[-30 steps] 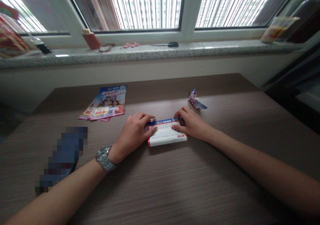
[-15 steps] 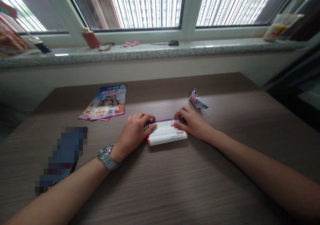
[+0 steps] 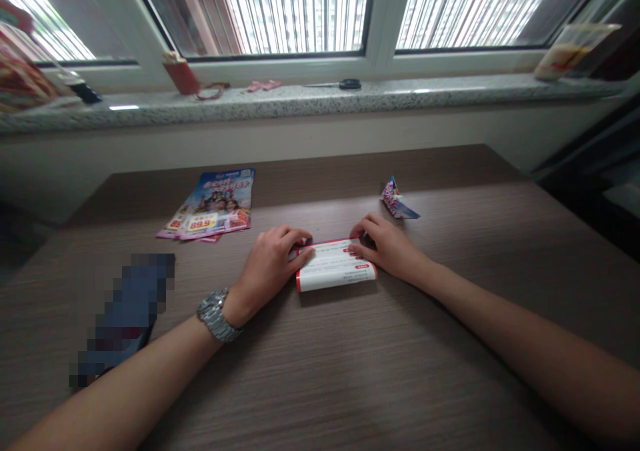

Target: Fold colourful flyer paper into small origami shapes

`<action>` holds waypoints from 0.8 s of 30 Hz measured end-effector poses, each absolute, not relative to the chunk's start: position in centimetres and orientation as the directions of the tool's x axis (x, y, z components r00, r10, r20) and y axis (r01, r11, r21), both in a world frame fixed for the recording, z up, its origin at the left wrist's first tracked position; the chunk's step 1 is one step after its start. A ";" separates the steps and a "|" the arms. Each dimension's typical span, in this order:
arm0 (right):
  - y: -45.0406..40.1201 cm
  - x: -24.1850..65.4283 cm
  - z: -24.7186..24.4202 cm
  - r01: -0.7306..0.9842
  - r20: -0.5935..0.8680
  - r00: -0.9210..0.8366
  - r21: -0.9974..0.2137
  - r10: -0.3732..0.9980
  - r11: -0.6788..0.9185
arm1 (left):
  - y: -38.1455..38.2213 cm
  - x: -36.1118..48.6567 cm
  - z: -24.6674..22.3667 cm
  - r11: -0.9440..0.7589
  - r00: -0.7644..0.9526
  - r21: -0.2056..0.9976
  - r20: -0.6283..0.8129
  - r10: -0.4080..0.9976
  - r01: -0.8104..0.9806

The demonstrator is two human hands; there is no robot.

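Observation:
A white sheet of paper with red edges (image 3: 333, 267) lies bent over on the table, its near side curving up in a soft fold. My left hand (image 3: 273, 261), with a metal watch at the wrist, pinches the sheet's far left corner between thumb and fingers. At the far right corner, my right hand (image 3: 385, 244) grips it the same way, thumb on top. Just beyond my right hand stands a small folded paper piece (image 3: 395, 201) in blue and pink.
Colourful flyers (image 3: 220, 204) are stacked at the table's back left. A blurred-out dark object (image 3: 130, 311) lies beside my left forearm. On the stone windowsill (image 3: 280, 109) are scissors (image 3: 345, 85), a red box (image 3: 181, 76) and a plastic cup (image 3: 567, 51).
The blue strip along the sheet's far edge no longer shows; a thin red one is seen there instead. Both hands keep their hold, and the view has shifted very slightly.

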State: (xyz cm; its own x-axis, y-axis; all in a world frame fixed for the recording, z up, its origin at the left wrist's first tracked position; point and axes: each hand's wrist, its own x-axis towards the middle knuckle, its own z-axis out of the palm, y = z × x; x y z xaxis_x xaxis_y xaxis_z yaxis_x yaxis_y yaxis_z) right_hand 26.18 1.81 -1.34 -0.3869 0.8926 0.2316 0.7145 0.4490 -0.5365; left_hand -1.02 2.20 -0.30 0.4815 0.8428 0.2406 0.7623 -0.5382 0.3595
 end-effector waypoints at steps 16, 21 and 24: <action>1.9 26.2 -1.6 0.707 0.249 -0.389 -0.537 0.887 0.461 | 2.1 -0.9 -0.3 -0.516 0.457 0.365 0.240 0.857 0.775; 1.9 26.2 -1.6 0.703 0.248 -0.386 -0.545 0.889 0.457 | 2.2 -1.0 -0.4 -0.514 0.458 0.380 0.234 0.858 0.769; 1.9 26.2 -1.6 0.693 0.251 -0.391 -0.553 0.885 0.463 | 2.2 -1.0 -0.3 -0.507 0.456 0.391 0.223 0.862 0.768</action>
